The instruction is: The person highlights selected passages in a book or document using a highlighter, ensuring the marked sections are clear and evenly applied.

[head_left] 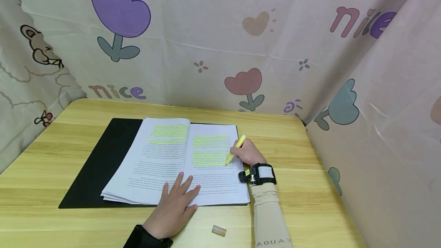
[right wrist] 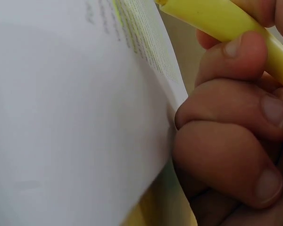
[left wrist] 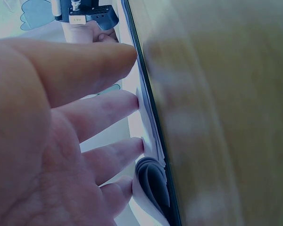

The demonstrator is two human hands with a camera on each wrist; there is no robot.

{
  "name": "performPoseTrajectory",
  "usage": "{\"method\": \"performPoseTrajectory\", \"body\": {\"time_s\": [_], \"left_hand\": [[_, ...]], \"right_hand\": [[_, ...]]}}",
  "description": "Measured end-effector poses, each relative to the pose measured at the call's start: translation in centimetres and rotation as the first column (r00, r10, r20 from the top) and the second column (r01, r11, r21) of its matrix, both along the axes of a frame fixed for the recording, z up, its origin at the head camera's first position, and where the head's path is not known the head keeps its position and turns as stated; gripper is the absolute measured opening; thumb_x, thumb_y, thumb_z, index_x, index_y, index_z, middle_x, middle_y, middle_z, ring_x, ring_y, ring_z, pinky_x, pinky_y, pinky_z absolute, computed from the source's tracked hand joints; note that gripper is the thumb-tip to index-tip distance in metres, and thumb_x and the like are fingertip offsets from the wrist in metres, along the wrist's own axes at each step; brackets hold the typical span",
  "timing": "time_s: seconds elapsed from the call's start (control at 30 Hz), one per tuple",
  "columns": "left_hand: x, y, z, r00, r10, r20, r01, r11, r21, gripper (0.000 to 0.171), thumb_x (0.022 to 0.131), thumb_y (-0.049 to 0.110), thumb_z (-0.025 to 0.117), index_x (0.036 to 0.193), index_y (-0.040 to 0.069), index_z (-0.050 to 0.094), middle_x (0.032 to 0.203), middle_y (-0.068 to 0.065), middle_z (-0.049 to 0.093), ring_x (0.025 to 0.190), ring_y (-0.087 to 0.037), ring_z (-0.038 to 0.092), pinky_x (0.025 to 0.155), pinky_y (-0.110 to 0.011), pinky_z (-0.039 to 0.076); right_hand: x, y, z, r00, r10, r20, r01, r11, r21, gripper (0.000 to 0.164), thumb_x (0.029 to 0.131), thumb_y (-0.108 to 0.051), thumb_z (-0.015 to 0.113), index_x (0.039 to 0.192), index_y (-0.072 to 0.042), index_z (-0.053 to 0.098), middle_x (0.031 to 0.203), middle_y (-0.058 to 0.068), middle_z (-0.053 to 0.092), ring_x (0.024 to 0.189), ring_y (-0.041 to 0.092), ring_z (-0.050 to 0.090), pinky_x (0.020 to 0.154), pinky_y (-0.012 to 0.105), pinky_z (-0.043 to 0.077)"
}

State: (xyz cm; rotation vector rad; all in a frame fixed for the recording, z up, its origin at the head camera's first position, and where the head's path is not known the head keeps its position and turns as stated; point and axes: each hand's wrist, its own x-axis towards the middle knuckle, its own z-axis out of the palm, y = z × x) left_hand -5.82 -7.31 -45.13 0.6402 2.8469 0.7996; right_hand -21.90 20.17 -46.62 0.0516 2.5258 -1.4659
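A yellow highlighter (head_left: 240, 142) is pinched in my right hand (head_left: 250, 152), its tip at the right page, by the end of a highlighted line. In the right wrist view the highlighter (right wrist: 221, 19) crosses between thumb and fingers, the other fingers curled beside the paper. The open book (head_left: 155, 171) of printed sheets has yellow-marked lines on the upper part of both pages. With fingers spread and straight, my left hand (head_left: 175, 206) rests on the lower edge of the pages near the middle fold. The left wrist view shows its fingertips at the paper's edge.
A black folder or mat (head_left: 93, 175) lies under the book and sticks out on the left. The highlighter's cap (head_left: 219, 230) lies on the wooden table (head_left: 299, 202) near the front edge. Patterned curtains (head_left: 200, 18) stand behind and at both sides.
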Motion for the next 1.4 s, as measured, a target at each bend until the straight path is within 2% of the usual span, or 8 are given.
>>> {"method": "performPoseTrajectory", "body": {"time_s": [0.33,0.6,0.97,1.17,1.27,1.33,1.4], "left_hand": [[0.0,0.1,0.0,1.0,0.003,0.002,-0.003,1.0,0.0,0.046,0.09,0.027,0.064,0.133,0.013,0.058,0.151,-0.014,0.038,0.145,-0.036,0.012,0.106,-0.069,0.008],[0.0,0.1,0.0,1.0,0.003,-0.003,-0.003,1.0,-0.005,0.046,0.09,0.027,0.064,0.133,0.012,0.058,0.151,-0.014,0.037,0.145,-0.037,0.013,0.106,-0.069,0.008],[0.0,0.1,0.0,1.0,0.005,0.003,-0.005,1.0,0.001,0.046,0.09,0.027,0.065,0.133,0.013,0.058,0.151,-0.014,0.038,0.145,-0.036,0.013,0.106,-0.069,0.009],[0.0,0.1,-0.1,1.0,0.004,0.004,-0.004,1.0,0.001,0.046,0.09,0.027,0.064,0.133,0.013,0.058,0.151,-0.013,0.037,0.146,-0.036,0.012,0.106,-0.069,0.008],[0.0,0.1,-0.1,1.0,0.002,0.004,-0.002,1.0,0.0,0.046,0.09,0.027,0.064,0.133,0.013,0.058,0.151,-0.014,0.037,0.145,-0.036,0.012,0.106,-0.07,0.008],[0.0,0.1,0.0,1.0,0.002,0.004,-0.002,1.0,0.001,0.046,0.09,0.027,0.064,0.133,0.013,0.058,0.151,-0.014,0.037,0.145,-0.037,0.012,0.106,-0.07,0.008],[0.0,0.1,0.0,1.0,0.003,0.003,-0.003,1.0,0.002,0.046,0.09,0.027,0.064,0.133,0.013,0.058,0.151,-0.014,0.037,0.145,-0.037,0.012,0.105,-0.07,0.008]], "right_hand": [[0.1,0.2,-0.1,1.0,-0.017,0.003,0.017,1.0,-0.015,0.016,0.078,-0.02,0.063,0.083,-0.006,0.057,0.066,0.003,0.042,0.05,0.018,0.036,0.046,0.028,0.028],[0.1,0.6,-0.2,1.0,-0.018,-0.026,0.018,1.0,0.001,0.017,0.078,-0.022,0.063,0.079,-0.006,0.055,0.067,0.003,0.044,0.052,0.018,0.037,0.047,0.028,0.029],[0.1,1.0,-0.1,0.999,-0.037,-0.004,0.037,0.999,-0.026,0.015,0.077,-0.02,0.063,0.08,-0.006,0.056,0.065,0.003,0.042,0.05,0.018,0.036,0.046,0.028,0.028],[0.2,1.2,-0.2,0.999,-0.032,-0.03,0.032,0.999,-0.014,0.015,0.076,-0.019,0.061,0.076,-0.006,0.052,0.064,0.002,0.041,0.049,0.017,0.034,0.045,0.028,0.027],[0.3,1.4,-0.4,0.999,-0.031,-0.037,0.029,0.999,-0.046,0.014,0.076,-0.017,0.06,0.074,-0.007,0.05,0.061,0.0,0.038,0.047,0.017,0.032,0.044,0.027,0.026],[0.3,1.7,-0.6,0.999,-0.037,-0.036,0.033,0.993,-0.115,0.014,0.079,-0.016,0.059,0.074,-0.008,0.049,0.057,0.001,0.035,0.045,0.016,0.029,0.043,0.027,0.024],[0.2,2.0,-1.0,0.998,-0.048,-0.026,0.041,0.975,-0.22,0.017,0.083,-0.014,0.057,0.073,-0.008,0.045,0.055,0.001,0.03,0.044,0.016,0.025,0.042,0.027,0.022]]}}
